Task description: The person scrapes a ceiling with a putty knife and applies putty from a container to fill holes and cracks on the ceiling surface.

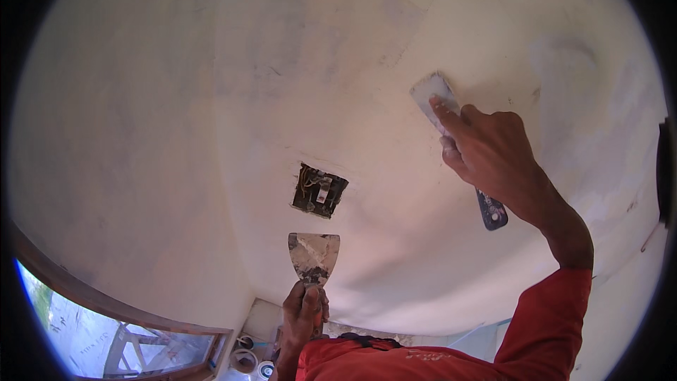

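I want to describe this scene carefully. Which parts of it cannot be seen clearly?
All in the head view:
- Right knife: the right hand covers its middle.
- Left knife: its handle is hidden in the left hand's grip.
- Wall box: wiring too small.
- Cans: cut by the lower edge.

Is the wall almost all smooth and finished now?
Partly. Most of the pale plastered wall looks smooth and coated. Right now the right hand presses a wide putty-smeared metal scraper against it, while the left hand holds a second putty-caked metal scraper away from the surface. Greyer patches remain at the upper right, and the open square wall box with bare wires is uncovered.
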`<state>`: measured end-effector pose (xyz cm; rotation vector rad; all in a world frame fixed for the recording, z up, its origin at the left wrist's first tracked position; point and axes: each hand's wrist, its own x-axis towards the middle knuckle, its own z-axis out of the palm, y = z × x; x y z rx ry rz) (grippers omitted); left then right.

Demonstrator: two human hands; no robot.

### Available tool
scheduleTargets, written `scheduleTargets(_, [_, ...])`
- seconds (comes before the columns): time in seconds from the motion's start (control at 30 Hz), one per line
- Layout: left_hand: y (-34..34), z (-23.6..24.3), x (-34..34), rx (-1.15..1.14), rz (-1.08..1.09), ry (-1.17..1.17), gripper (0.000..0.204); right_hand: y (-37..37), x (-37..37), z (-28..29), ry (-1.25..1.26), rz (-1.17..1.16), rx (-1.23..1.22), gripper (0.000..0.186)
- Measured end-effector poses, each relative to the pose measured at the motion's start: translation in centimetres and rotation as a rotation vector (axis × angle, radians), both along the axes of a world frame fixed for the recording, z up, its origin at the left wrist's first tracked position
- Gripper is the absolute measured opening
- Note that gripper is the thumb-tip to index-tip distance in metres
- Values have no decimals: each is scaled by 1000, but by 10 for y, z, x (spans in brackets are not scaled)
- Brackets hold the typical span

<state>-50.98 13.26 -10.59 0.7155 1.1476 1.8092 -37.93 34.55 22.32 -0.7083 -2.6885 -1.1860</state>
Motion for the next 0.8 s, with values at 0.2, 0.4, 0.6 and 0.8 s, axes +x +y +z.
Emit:
scheduleTargets(0.2, [4,5,2,-5,-3,2,39,42,-12,-4,89,252,250,55])
scheduleTargets(0.4, [-1,4,3,-31,15,-14,33,36,24,-34,34,83,159,61])
scheduleTargets(0.6, [-1,15,9,-82,41,12,36,35,12,-6,294,137,57,58])
scheduleTargets(0.8, [-1,5,7,-53,33,-21,35,40,-40,-55,198,111,98,56])
